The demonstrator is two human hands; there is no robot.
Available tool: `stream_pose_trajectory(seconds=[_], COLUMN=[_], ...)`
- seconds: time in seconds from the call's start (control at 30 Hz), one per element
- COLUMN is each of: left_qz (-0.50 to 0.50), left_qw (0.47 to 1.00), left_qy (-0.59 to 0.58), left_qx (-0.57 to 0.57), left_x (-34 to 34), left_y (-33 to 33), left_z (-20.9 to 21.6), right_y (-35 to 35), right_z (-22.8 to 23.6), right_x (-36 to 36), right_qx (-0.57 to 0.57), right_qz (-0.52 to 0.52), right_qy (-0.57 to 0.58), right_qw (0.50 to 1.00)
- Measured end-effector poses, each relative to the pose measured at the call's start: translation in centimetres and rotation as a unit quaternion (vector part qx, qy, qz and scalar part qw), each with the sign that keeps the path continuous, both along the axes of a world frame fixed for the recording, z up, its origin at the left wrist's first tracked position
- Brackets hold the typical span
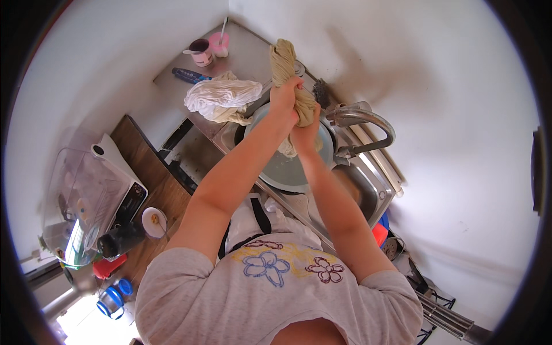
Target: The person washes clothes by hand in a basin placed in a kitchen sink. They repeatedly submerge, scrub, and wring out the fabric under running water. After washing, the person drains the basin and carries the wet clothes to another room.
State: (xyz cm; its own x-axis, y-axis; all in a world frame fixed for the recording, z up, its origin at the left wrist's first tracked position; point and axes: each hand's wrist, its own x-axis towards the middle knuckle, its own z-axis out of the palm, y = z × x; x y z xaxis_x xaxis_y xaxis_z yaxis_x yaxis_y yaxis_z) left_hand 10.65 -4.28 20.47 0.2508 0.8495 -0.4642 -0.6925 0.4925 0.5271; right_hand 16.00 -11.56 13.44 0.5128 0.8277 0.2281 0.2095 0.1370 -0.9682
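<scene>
A twisted khaki cloth (283,60) is stretched between my two hands above the sink. My left hand (285,99) is wrapped round its upper part, and the far end sticks up past my fist. Lower down, my right hand (306,130) grips the same cloth close beside the left. Below them a round pale basin (287,183) with cloudy water sits in the sink, and part of a cream cloth (287,149) shows under my hands. A bunched white cloth (223,96) lies on the steel counter to the left, with a beige piece beneath it.
A curved faucet (376,123) rises right of the basin. Behind the white cloth are a blue tube (191,75), a dark-filled cup (200,53) and a pink cup (219,43). At left, a wooden surface (164,192) carries a white appliance (127,190) and a small dish (154,222).
</scene>
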Motion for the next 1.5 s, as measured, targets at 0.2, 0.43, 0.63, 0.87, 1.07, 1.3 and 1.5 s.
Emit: stream_pose_trajectory(seconds=[0.2,0.43,0.63,0.87,1.07,1.3,1.5], left_qz=[-0.102,-0.189,-0.387,-0.273,-0.239,-0.277,-0.254], left_qw=[0.994,0.970,0.763,0.779,0.667,0.662,0.949], left_qy=[0.001,0.055,0.347,0.486,0.647,0.606,-0.010], left_qx=[0.030,0.141,0.385,0.288,0.282,0.342,-0.185], left_x=[-1.9,-3.0,-5.4,-3.0,-1.7,-4.5,-6.9], left_y=[2.4,2.3,-4.2,-5.1,-4.6,-4.3,-6.4], left_z=[-2.3,-5.3,-10.7,-11.6,-12.2,-10.4,-7.1], right_y=[0.4,2.2,2.1,3.2,4.2,4.1,2.2], right_z=[1.9,-1.1,2.1,2.6,1.8,0.0,2.8], right_x=[2.6,5.7,3.2,1.9,1.8,3.3,3.3], right_qx=[-0.047,-0.056,-0.133,-0.084,-0.141,-0.060,0.019], right_qz=[0.142,0.188,0.182,0.147,0.046,0.052,0.073], right_qy=[-0.131,0.039,0.233,0.000,-0.083,0.001,0.015], right_qw=[0.980,0.980,0.946,0.986,0.985,0.997,0.997])
